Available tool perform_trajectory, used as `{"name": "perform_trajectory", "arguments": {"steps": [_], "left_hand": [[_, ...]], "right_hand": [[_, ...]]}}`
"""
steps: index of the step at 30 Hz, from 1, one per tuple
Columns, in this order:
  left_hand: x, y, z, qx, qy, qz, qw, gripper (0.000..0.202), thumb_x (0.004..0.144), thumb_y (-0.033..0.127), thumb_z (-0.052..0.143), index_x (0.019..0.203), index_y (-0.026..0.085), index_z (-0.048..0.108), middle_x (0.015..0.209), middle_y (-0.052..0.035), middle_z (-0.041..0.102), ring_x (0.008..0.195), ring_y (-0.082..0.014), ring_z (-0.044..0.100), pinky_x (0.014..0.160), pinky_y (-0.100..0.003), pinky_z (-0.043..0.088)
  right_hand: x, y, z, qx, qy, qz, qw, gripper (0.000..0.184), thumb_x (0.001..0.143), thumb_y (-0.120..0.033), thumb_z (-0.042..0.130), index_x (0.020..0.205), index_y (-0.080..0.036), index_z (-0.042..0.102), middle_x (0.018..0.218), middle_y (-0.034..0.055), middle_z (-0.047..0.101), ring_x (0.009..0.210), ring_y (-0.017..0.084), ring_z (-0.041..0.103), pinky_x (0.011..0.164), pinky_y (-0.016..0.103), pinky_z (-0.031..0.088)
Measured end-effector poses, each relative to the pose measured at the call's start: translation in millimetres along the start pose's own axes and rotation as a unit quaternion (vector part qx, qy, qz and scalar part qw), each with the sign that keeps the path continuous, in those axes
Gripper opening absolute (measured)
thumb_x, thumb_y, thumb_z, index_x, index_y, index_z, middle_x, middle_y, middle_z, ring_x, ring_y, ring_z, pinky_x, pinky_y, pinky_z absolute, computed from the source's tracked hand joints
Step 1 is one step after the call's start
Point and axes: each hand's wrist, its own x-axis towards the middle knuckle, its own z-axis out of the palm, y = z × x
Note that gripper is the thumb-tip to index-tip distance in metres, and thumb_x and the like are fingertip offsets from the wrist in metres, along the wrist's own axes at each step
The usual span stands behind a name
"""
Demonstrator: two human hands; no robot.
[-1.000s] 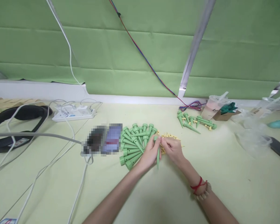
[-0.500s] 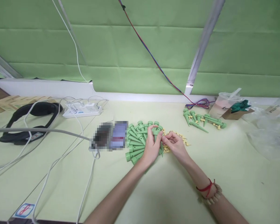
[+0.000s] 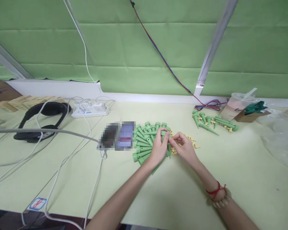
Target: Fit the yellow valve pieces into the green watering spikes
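on a pale tabletop (image 3: 144, 201) before green fabric panels (image 3: 146, 48), the left hand (image 3: 159, 149) grips a green spike (image 3: 169, 152) by its thick end, narrow tip below; the right hand (image 3: 185, 150) has its fingertips close beside that end, how closed or on what i cannot tell. other green spikes (image 3: 143, 148) lie fanned beside the left hand, yellow pieces (image 3: 194, 141) near the right. farther right, a cup (image 3: 234, 106) holds pinkish drink, a cardboard box (image 3: 251, 117) dark green material (image 3: 255, 108).

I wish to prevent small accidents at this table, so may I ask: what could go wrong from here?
The right hand is close to loose yellow pieces, so it might scatter some. The left hand, gripping a green spike, is right against the pile of green spikes and could perhaps disturb it.
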Motion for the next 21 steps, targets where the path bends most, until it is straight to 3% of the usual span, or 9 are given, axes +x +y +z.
{"name": "perform_trajectory", "arguments": {"steps": [4,8,13,17,21], "left_hand": [[-3,0,-3.8,0.047,-0.044,0.049,0.997,0.033,0.083,0.053,0.042,0.096,0.024,0.048,0.058,0.0048,0.041,0.054,-0.0108,0.041,0.055,-0.021,0.036],[-5,0,-5.8,0.095,-0.067,0.076,0.990,0.030,0.085,0.049,0.040,0.098,0.023,0.048,0.058,0.0046,0.038,0.053,-0.0114,0.039,0.053,-0.022,0.032],[-12,-1,1.4,0.069,-0.096,0.075,0.990,0.028,0.086,0.045,0.041,0.100,0.023,0.050,0.062,0.0030,0.044,0.054,-0.0110,0.039,0.053,-0.022,0.032],[-16,-4,8.8,-0.039,-0.060,0.008,0.997,0.035,0.077,0.048,0.056,0.101,0.024,0.049,0.066,0.0040,0.046,0.057,-0.0090,0.042,0.054,-0.020,0.035],[-14,-6,12.2,-0.122,-0.042,-0.096,0.987,0.046,0.069,0.054,0.061,0.099,0.020,0.051,0.063,0.0050,0.046,0.057,-0.0076,0.045,0.053,-0.018,0.036]], "right_hand": [[0,0,4,0.030,-0.044,0.029,0.998,0.036,0.083,-0.048,0.045,0.062,-0.019,0.047,0.055,-0.0032,0.042,0.050,0.011,0.040,0.048,0.023,0.033],[-5,0,11,0.041,0.029,0.037,0.998,0.040,0.082,-0.048,0.046,0.055,-0.019,0.038,0.050,-0.0056,0.026,0.046,0.008,0.024,0.043,0.023,0.023],[-12,-4,15,-0.016,0.110,0.019,0.994,0.042,0.081,-0.042,0.043,0.048,-0.020,0.029,0.045,-0.0048,0.026,0.044,0.008,0.024,0.042,0.024,0.021],[-11,-3,13,-0.042,0.161,0.035,0.985,0.042,0.076,-0.038,0.045,0.045,-0.022,0.021,0.042,-0.0058,0.020,0.042,0.007,0.020,0.040,0.024,0.018],[-4,3,12,0.021,0.169,0.117,0.978,0.041,0.074,-0.041,0.045,0.045,-0.023,0.023,0.041,-0.0064,0.021,0.040,0.007,0.021,0.037,0.023,0.021]]}}
